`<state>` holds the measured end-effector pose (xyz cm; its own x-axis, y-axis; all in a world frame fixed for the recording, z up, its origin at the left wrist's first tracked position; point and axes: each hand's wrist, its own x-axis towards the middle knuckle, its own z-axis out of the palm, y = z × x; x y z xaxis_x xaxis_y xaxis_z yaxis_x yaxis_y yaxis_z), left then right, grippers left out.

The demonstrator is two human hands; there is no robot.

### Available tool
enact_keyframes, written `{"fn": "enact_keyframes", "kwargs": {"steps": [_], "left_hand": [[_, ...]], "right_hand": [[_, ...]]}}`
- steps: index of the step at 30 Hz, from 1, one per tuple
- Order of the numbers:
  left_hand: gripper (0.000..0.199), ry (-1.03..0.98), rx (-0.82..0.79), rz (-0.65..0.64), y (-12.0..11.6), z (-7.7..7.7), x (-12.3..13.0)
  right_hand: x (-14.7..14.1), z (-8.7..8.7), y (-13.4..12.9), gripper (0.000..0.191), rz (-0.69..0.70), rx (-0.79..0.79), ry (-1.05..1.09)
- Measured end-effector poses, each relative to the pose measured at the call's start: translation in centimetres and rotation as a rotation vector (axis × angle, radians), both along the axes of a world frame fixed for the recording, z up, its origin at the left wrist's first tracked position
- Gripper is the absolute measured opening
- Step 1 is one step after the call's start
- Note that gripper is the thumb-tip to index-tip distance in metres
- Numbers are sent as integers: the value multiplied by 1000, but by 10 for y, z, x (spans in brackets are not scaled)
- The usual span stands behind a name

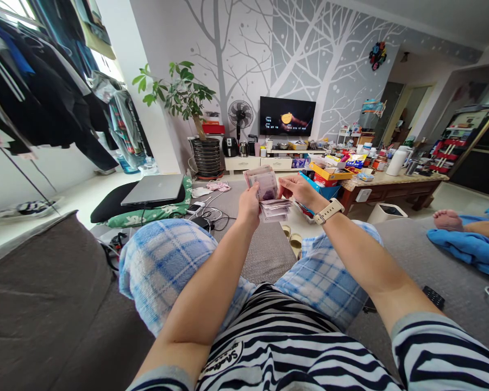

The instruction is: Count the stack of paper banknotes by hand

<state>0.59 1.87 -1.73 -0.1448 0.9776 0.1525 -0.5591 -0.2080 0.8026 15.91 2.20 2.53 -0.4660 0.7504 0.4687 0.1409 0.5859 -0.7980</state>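
Note:
A stack of banknotes (268,186) is held up over the sofa, in front of my knees. My left hand (249,203) is closed around the left side of the stack, thumb on its face. Several notes are bent over and hang below that hand, their ends fanned out. My right hand (296,190), with a pale watch (329,210) on the wrist, is at the right side of the stack. Its thumb and fingers pinch the edge of a banknote there; the fingertips are partly hidden.
A closed laptop (154,190) lies on cushions at the left, with white cables (214,210) beside it. At the right stands a cluttered coffee table (375,187), a white bin (387,213) in front. Another person's foot (448,221) rests on the sofa at far right.

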Motion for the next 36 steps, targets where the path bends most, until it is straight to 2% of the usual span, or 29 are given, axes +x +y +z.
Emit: {"fn": "enact_keyframes", "kwargs": {"steps": [2, 6, 9, 21, 36], "left_hand": [[25, 7, -10, -7, 0, 0, 0], [27, 9, -26, -36, -2, 1, 0], [31, 9, -4, -44, -4, 1, 1], [30, -2, 39, -67, -5, 0, 2], [27, 16, -21, -8, -1, 1, 0]], "right_hand": [[1, 0, 1, 52, -43, 41, -15], [4, -2, 7, 49, -241, 104, -48], [5, -4, 9, 46, -302, 121, -60], [5, -6, 13, 35, -274, 163, -88], [0, 2, -2, 33, -159, 119, 21]]}}
